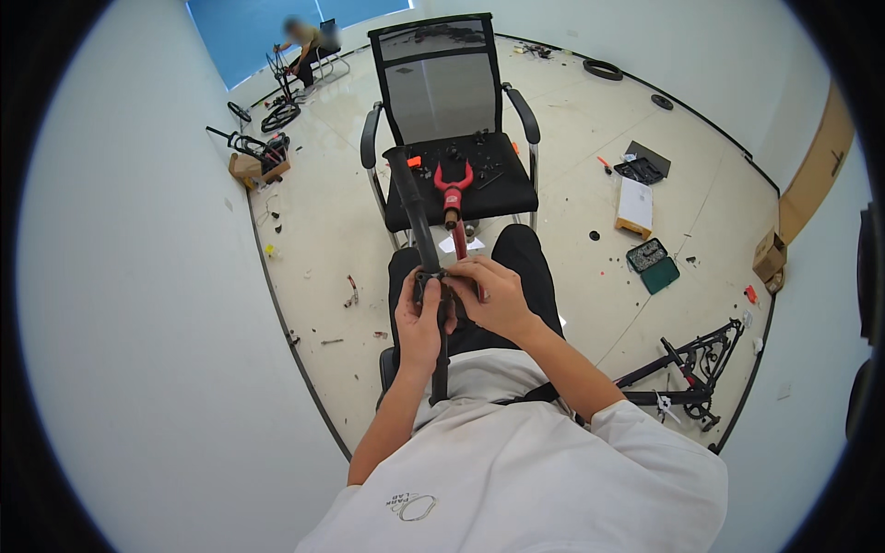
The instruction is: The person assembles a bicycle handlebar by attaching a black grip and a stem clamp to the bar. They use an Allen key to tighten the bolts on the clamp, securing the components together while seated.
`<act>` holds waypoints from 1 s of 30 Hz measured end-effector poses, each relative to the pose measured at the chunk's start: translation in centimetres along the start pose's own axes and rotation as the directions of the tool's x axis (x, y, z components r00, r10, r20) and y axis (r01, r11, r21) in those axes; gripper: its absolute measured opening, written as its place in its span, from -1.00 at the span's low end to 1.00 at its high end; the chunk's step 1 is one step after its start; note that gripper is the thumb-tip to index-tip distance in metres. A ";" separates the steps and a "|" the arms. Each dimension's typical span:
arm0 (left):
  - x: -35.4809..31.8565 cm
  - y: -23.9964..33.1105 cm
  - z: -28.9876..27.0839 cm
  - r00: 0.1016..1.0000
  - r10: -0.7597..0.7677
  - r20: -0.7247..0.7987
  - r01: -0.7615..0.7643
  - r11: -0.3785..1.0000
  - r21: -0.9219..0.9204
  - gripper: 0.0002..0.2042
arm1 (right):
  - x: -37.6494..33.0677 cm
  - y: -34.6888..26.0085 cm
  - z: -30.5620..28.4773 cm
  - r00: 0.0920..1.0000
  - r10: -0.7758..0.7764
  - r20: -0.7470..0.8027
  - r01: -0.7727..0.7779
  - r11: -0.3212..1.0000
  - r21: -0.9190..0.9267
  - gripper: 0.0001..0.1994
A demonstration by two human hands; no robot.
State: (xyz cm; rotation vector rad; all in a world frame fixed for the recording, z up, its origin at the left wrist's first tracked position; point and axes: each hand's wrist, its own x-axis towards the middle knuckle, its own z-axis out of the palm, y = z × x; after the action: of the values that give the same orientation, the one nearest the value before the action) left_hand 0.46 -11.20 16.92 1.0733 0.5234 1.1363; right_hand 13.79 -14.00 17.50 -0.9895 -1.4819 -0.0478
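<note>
A black bicycle handlebar [417, 207] stands lengthwise in front of me, its near end against my lap. My left hand [419, 324] is closed round its middle, with the thumb on a small dark clamp [428, 276]. From the other side, my right hand [493, 293] presses its fingertips together at the clamp. Whatever those fingertips pinch is too small and covered to tell. Just beyond my hands, a red bicycle fork [453, 198] lies on the seat of a black office chair [513, 192], its tube pointing toward me.
Small dark parts lie on the chair seat. On the floor to the right are a green tool case [658, 275], a white box [635, 205] and a dark bicycle frame [687, 396]. A carton of parts [247, 169] stands by the left wall. Another person [302, 46] sits at the far left.
</note>
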 end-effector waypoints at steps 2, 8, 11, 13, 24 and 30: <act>0.0 -0.1 -0.3 1.000 -0.009 -0.002 0.009 1.000 -0.003 -0.67 | 0.2 -0.1 -0.2 0.998 -0.009 0.063 0.010 1.000 -0.025 -0.84; 0.1 -0.2 -0.1 1.000 -0.026 -0.015 0.025 1.000 -0.013 -0.67 | 1.6 0.2 -2.0 0.957 -0.118 0.267 0.151 0.983 -0.107 -0.78; 0.0 -0.3 -0.1 0.999 -0.029 -0.020 0.029 1.000 -0.011 -0.67 | 1.5 0.4 -2.0 0.953 -0.139 0.271 0.179 0.975 -0.131 -0.81; 0.0 -0.3 -0.1 1.000 -0.020 -0.011 0.020 1.000 0.002 -0.67 | 1.3 0.6 -1.9 0.959 -0.125 0.255 0.166 0.976 -0.144 -0.84; -0.3 -0.1 0.2 1.000 -0.006 0.029 0.007 1.000 -0.007 -0.69 | 1.0 -0.8 -1.7 0.980 -0.026 0.197 0.040 0.997 -0.065 -0.86; -0.5 -0.2 0.2 0.998 0.014 0.069 -0.016 0.999 0.033 -0.68 | 0.6 -1.3 -2.2 0.989 0.044 0.138 -0.039 0.999 -0.036 -0.83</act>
State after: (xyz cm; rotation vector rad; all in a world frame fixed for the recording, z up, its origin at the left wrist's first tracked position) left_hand 0.50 -11.71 16.76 1.1430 0.4825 1.1035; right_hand 14.89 -15.73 19.15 -1.0678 -1.5909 0.0275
